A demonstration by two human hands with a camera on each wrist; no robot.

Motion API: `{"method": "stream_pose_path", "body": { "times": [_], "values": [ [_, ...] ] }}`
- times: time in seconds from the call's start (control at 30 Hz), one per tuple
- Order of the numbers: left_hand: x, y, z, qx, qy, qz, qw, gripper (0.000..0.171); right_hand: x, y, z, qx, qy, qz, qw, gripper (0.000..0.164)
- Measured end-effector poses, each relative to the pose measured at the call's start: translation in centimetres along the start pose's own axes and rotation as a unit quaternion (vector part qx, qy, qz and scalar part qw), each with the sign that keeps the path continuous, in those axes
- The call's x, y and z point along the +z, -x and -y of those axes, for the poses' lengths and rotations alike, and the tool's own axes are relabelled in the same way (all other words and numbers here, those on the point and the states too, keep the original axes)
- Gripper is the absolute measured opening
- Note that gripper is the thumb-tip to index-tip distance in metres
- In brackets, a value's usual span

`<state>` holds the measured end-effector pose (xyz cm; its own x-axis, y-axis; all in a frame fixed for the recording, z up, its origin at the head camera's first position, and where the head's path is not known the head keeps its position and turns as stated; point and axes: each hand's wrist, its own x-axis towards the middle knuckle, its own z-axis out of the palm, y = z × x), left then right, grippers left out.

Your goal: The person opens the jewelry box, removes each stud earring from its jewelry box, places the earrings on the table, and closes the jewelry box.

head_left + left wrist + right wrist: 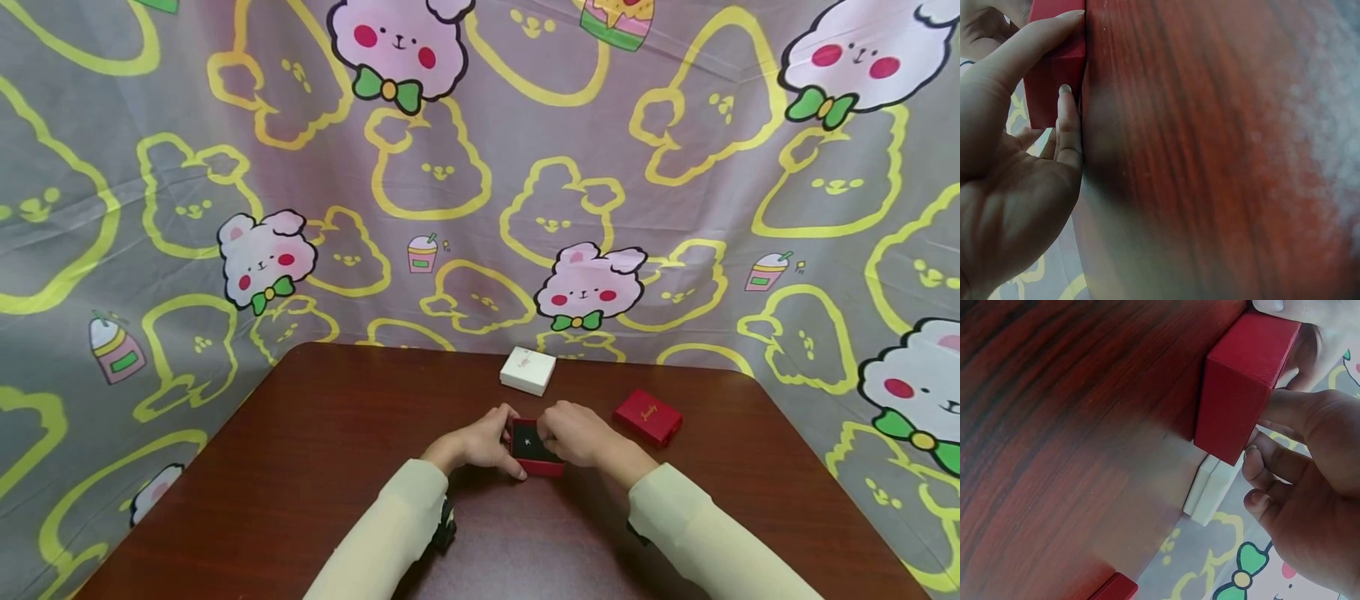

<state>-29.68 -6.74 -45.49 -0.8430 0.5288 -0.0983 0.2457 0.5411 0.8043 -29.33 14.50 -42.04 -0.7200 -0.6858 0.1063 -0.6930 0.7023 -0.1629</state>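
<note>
A small red jewelry box (pixel 541 468) stands lidless on the table, with a black insert (pixel 527 452) inside. On the insert shows a tiny silvery star-shaped piece (pixel 527 442). My left hand (pixel 483 440) grips the box from its left side; in the left wrist view the thumb (pixel 1041 44) lies along one red wall. My right hand (pixel 577 433) is over the box's right part, fingers bent down at the insert. In the right wrist view its curled fingers (pixel 1272 459) are close by the box's upper edge. I cannot tell whether these fingertips pinch anything.
Behind the hands is a white box (pixel 528 372), near the table's back edge. A red lid-like box piece (pixel 648 417) with gold lettering lies to the right. A patterned cloth (pixel 450 167) hangs around the brown table (pixel 300 433).
</note>
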Motion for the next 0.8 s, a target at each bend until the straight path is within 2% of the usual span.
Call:
{"method": "stream_pose_path", "body": {
  "times": [0.2, 0.8],
  "values": [
    [-0.09, -0.04, -0.06, -0.003, 0.002, 0.001, 1.0000, 0.076, -0.02, -0.01, -0.02, 0.004, 0.000, -0.003, 1.000, 0.017],
    [0.02, 0.07, -0.13, 0.003, 0.002, -0.001, 1.0000, 0.077, 0.17, 0.30, -0.19, -0.013, -0.006, -0.008, 1.000, 0.023]
  ]
}}
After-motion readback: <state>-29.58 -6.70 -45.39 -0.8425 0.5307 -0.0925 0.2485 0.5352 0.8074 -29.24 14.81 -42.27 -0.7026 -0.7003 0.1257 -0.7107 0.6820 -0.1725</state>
